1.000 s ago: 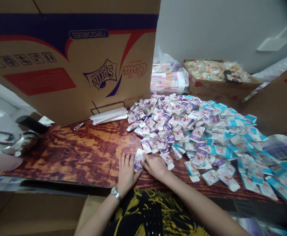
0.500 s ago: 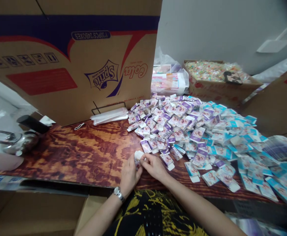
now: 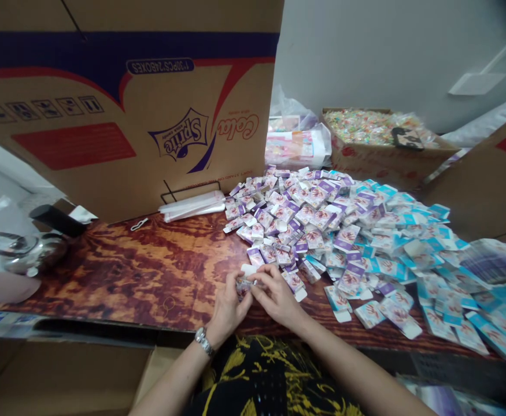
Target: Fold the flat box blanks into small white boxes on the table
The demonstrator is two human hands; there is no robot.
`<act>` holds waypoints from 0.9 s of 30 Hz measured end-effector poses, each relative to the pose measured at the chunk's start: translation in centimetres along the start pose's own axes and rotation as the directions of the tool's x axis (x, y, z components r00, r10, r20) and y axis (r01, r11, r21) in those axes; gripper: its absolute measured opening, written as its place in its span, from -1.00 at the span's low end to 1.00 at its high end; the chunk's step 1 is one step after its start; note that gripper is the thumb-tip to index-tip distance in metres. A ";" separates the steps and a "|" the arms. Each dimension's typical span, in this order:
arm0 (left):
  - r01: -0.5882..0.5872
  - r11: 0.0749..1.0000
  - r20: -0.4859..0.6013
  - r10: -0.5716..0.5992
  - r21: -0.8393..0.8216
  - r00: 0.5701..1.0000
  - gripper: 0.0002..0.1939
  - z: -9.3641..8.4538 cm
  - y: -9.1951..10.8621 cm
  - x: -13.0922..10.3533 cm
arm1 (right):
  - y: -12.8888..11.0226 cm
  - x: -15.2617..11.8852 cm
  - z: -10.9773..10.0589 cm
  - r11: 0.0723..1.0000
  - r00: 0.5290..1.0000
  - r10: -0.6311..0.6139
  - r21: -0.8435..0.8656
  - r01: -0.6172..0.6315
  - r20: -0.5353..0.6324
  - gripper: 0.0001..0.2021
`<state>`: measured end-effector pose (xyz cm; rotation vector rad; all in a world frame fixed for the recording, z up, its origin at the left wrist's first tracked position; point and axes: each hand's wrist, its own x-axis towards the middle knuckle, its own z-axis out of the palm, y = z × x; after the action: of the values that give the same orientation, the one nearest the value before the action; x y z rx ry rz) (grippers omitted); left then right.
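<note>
Between my hands, close to the table's front edge, is a small printed carton (image 3: 243, 287) with a white flap standing up. My left hand (image 3: 230, 303) is closed around its left side, a metal watch on that wrist. The fingers of my right hand (image 3: 275, 293) are bent in a pinch at the carton's upper right; whatever lies between those fingertips is too small to make out. Just to the right spreads a heap of small cartons (image 3: 317, 216), purple and white nearer me, blue and white farther right, several with flaps sticking out.
A large cardboard box (image 3: 148, 133) stands at the back left, with clear plastic sleeves (image 3: 192, 206) before it. An open box of wrapped candies (image 3: 365, 153) is at the back right. On the left sit a metal kettle (image 3: 36, 254) and a white clip-like piece (image 3: 139, 224).
My right fingers have lifted slightly and spread a little over the carton, whose flap now shows more upright. My left hand keeps its hold. The view has shifted slightly.
</note>
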<state>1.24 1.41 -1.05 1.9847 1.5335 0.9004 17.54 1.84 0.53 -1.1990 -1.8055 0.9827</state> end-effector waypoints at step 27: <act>-0.138 0.989 0.052 0.135 0.047 0.989 -0.44 0.2 0.4 -0.2 | -2.1 1.6 -0.5 0.991 0.987 0.130 -0.014 -0.132 -0.093 -0.83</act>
<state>1.61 1.09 -0.94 2.1531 1.4209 0.8683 16.72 2.84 2.89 -1.3680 -1.6858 0.9676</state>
